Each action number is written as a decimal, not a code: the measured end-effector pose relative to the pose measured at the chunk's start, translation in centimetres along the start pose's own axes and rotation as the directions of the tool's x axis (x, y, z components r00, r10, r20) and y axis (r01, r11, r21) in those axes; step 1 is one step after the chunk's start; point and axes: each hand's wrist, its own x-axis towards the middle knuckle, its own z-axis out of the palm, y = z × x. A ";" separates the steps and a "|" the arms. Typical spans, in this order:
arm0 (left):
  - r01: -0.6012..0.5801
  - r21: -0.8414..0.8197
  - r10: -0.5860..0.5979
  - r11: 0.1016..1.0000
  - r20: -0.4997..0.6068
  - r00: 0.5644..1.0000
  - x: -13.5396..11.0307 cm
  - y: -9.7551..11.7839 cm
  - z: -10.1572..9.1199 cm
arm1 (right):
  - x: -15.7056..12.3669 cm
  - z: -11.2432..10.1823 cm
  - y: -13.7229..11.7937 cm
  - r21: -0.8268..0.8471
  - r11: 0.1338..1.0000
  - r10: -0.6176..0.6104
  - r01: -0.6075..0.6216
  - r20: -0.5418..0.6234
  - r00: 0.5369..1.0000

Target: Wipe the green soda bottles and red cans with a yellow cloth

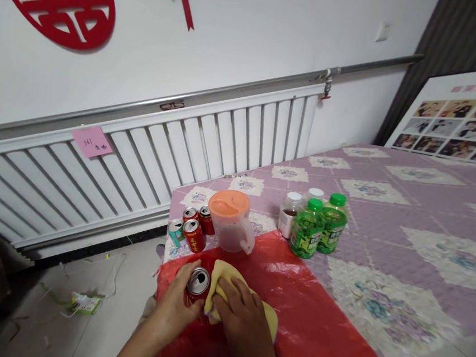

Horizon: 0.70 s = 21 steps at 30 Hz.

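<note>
My left hand (pixel 178 296) is wrapped round an opened red drink can (pixel 199 282), which stands upright at the left edge of the table. In my right hand (pixel 240 308) is a folded yellow cloth (pixel 228 276), bunched under the fingers and touching the can's right side. Beneath both hands lies a red plastic sheet (pixel 313 315). Just beyond them stands a clear pitcher (pixel 228 233) with an orange lid. Left of the pitcher is a group of opened cans, red ones (pixel 193 236) and a teal one (pixel 176 232).
Green-capped bottles (pixel 307 230) and white-capped bottles (pixel 290 214) stand right of the pitcher. A purple floral tablecloth (pixel 369 213) covers the table. Behind it runs a white radiator (pixel 224 143) with a pink note (pixel 92 141). A photo board (pixel 458 118) leans at the far right.
</note>
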 end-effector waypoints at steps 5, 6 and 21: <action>0.050 0.001 -0.050 0.999 0.048 0.998 0.1 0.2 -0.4 | 0.0 0.9 0.2 -0.036 0.999 0.015 -0.009 0.185 0.983; 0.053 0.000 -0.053 0.999 0.058 0.997 0.0 0.3 -0.5 | 0.1 0.9 0.1 -0.038 0.999 0.021 -0.013 0.222 0.975; 0.027 -0.055 -0.019 0.998 0.142 0.990 0.0 0.3 -1.1 | 0.0 -0.2 0.1 0.004 0.999 0.035 -0.035 -0.017 0.999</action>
